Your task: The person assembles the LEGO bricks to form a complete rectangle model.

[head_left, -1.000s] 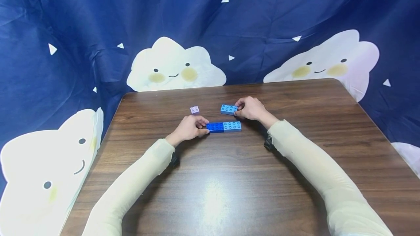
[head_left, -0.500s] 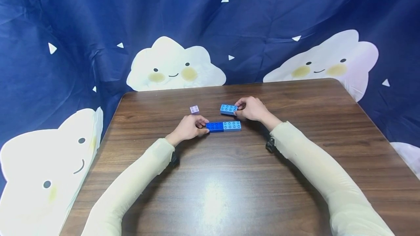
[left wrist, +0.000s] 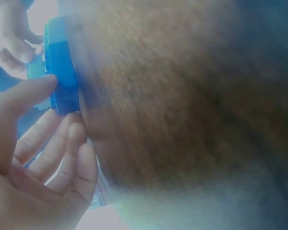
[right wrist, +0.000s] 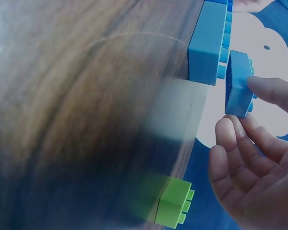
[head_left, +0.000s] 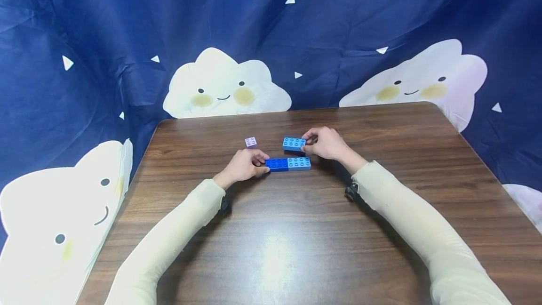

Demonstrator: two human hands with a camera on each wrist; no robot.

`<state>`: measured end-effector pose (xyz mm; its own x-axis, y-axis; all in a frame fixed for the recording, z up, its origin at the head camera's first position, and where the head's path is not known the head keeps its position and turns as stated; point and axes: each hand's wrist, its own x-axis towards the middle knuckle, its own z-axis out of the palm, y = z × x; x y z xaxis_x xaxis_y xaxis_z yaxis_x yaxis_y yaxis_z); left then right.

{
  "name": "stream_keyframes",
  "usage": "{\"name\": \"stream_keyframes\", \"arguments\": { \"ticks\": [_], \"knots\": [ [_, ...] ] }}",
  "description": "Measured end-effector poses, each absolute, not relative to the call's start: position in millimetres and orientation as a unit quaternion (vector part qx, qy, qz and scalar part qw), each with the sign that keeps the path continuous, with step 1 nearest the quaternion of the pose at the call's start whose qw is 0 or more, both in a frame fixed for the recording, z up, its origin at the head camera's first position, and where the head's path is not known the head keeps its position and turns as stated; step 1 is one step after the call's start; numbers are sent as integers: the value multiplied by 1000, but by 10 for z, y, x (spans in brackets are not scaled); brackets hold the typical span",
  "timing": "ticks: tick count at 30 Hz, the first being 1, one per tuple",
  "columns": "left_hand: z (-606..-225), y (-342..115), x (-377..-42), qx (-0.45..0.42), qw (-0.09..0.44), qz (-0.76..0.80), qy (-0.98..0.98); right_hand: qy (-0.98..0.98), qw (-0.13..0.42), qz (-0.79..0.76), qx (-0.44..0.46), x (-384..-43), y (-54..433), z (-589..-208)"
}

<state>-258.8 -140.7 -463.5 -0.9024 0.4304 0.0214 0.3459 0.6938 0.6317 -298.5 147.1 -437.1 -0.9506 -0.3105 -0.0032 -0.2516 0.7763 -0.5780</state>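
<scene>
My left hand (head_left: 243,164) grips the left end of a dark blue toy brick (head_left: 277,164), thumb on the near side and fingers at the end. Flush against that brick's right end sits a light blue brick (head_left: 299,163), making one straight row on the table. My right hand (head_left: 326,143) pinches a second light blue brick (head_left: 293,143) by its right end, just behind the row. In the right wrist view this held brick (right wrist: 239,84) is tilted, studs facing away from the table, with the thumb on one side and fingers under its end.
A small lilac brick (head_left: 251,142) lies on the wooden table (head_left: 271,229) behind the left hand. The right wrist view also shows a green brick (right wrist: 174,203), hidden from the head view. Behind the table hangs a dark blue curtain (head_left: 330,27) with cloud prints.
My right hand has shifted slightly left and toward the near side with the light blue brick, its forearm swinging a little right. The left hand and the row stay put.
</scene>
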Motion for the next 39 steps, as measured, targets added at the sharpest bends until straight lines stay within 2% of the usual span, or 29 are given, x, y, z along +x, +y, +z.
{"name": "stream_keyframes", "arguments": {
  "ticks": [20, 39],
  "knots": [
    [-4620, -1396, -2567, 207, 69, 329, 919, 928, 49, -326, -171, -2772, 1457, -4326],
    [-4597, -1391, -2568, 206, 71, 324, 921, 919, 67, -333, -200, -2722, 1384, -4389]
  ]
}}
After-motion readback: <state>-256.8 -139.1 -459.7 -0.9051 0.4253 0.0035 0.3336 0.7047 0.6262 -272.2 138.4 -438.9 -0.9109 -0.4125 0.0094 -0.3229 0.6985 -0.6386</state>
